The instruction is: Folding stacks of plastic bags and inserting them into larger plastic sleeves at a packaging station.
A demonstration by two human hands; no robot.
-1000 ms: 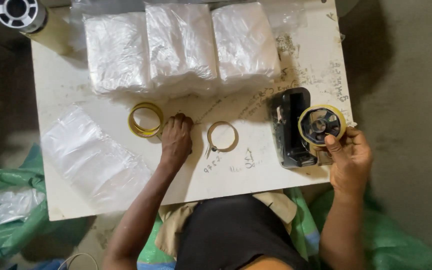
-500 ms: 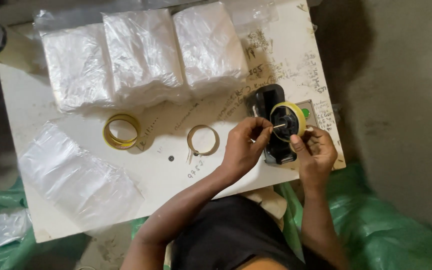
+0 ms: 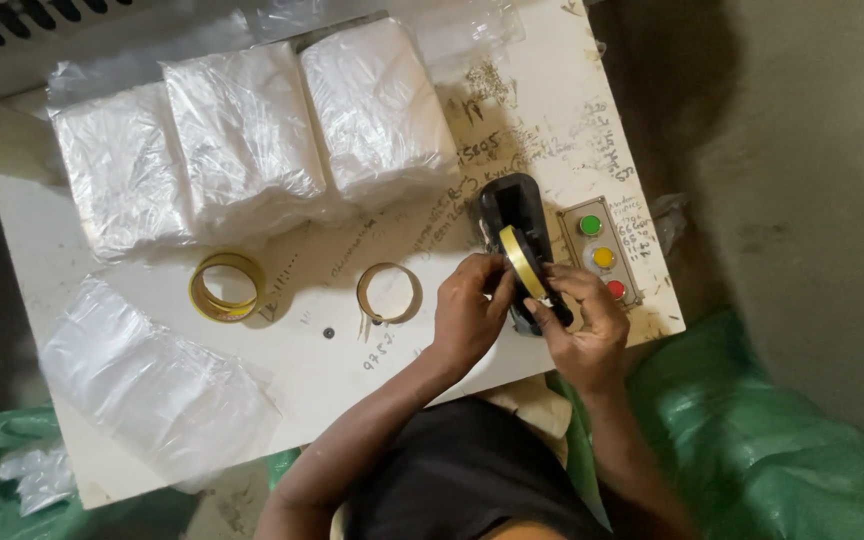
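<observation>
A: Since half a second ago, I see both hands lower on the black tape dispenser (image 3: pixel 514 215). The yellow tape roll (image 3: pixel 519 260) now stands on edge between them, not showing its flat face any more.

B: What is the state of each grip?

A: The left hand (image 3: pixel 467 320) has its fingers curled and pressed against the left side of the roll. The right hand (image 3: pixel 584 330) pinches the roll from the right and below, with the thumb lying along the dispenser body. So both are closed on the same roll.

B: Where is the roll exactly?

A: It is on the front part of the dispenser, at the right side of the white tabletop (image 3: pixel 352 375), just beside a small box with green, yellow and red buttons (image 3: pixel 600 250).

B: And what else is around?

A: Left of the hands lies a thin empty ring (image 3: pixel 389 293), and further left a thicker yellow tape ring (image 3: pixel 226 287). Behind them three white packs in clear plastic (image 3: pixel 242 135) stand in a row. A loose pile of clear plastic bags (image 3: pixel 147 385) lies at the front left corner. Green sacks (image 3: pixel 752 440) are under the table edge.
</observation>
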